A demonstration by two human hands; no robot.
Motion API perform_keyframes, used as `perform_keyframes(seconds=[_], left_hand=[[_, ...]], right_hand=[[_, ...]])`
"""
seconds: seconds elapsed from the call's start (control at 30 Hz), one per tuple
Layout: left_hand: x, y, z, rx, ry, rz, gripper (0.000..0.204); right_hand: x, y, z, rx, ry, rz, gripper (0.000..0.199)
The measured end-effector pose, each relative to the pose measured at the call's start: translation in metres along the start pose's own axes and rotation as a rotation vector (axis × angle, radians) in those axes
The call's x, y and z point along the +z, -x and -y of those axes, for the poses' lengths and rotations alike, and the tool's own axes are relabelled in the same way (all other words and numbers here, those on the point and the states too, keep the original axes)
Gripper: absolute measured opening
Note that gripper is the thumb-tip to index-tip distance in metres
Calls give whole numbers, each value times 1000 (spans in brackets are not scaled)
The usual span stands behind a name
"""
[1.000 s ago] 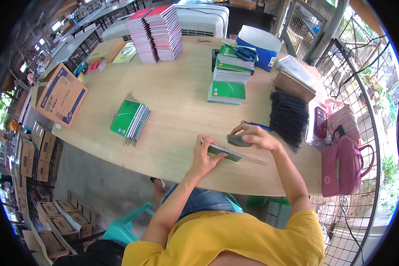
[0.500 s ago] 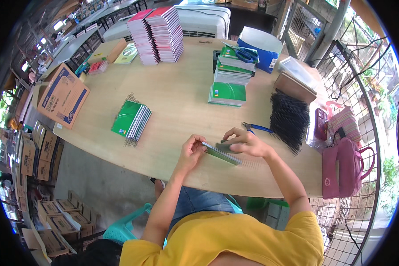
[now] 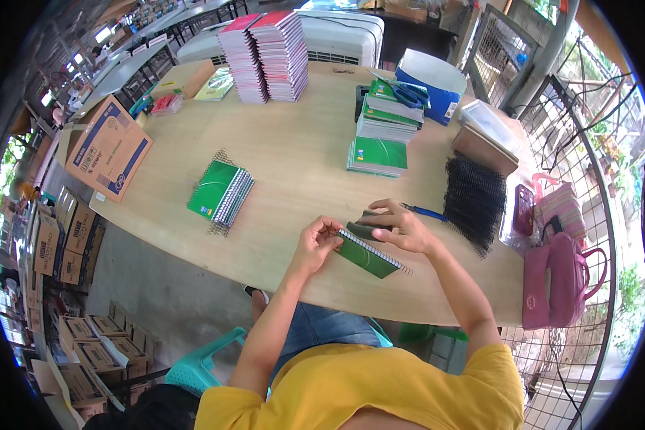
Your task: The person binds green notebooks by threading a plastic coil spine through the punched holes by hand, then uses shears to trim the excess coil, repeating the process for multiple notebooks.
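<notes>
A green spiral notebook [image 3: 366,255] lies tilted near the front edge of the wooden table [image 3: 294,158]. My left hand [image 3: 317,242] pinches its left corner at the end of the wire coil. My right hand [image 3: 398,225] rests on its upper edge and grips a small dark tool [image 3: 364,229] against the binding. A blue pen [image 3: 424,211] lies just beyond my right hand. A heap of black binding coils [image 3: 473,201] sits to the right.
Bound green notebooks [image 3: 221,192] are stacked at mid-left, unbound green stacks [image 3: 380,136] at centre right, and tall pink stacks [image 3: 265,54] at the back. A cardboard box [image 3: 106,150] sits at the table's left end; pink bags [image 3: 559,265] hang at right.
The notebook has been drawn left and turned flatter, so its green cover now faces up. My left hand shifted from the coil's middle to its left end.
</notes>
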State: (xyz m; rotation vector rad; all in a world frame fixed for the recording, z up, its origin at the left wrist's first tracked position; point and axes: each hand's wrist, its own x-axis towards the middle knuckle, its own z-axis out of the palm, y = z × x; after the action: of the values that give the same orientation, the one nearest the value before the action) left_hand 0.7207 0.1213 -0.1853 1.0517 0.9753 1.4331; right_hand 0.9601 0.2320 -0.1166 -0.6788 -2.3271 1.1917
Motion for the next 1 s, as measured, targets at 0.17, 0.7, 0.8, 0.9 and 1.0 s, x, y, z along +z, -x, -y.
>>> perform_keyframes(seconds=[0.17, 0.7, 0.8, 0.9, 1.0], left_hand=[[5, 12, -28, 18, 10, -88, 47], [30, 13, -45, 30, 41, -150, 81], [28, 13, -44, -6, 7, -166, 80], [37, 11, -51, 7, 17, -172, 81], [40, 12, -58, -32, -35, -176, 83]], right_hand=[[-9, 35, -37, 217, 787, -333, 58], [-16, 36, -19, -62, 809, -473, 53], [-24, 28, 27, -211, 648, -377, 52], [-27, 21, 50, -308, 673, -252, 53], [-29, 12, 72, -415, 852, -205, 51]])
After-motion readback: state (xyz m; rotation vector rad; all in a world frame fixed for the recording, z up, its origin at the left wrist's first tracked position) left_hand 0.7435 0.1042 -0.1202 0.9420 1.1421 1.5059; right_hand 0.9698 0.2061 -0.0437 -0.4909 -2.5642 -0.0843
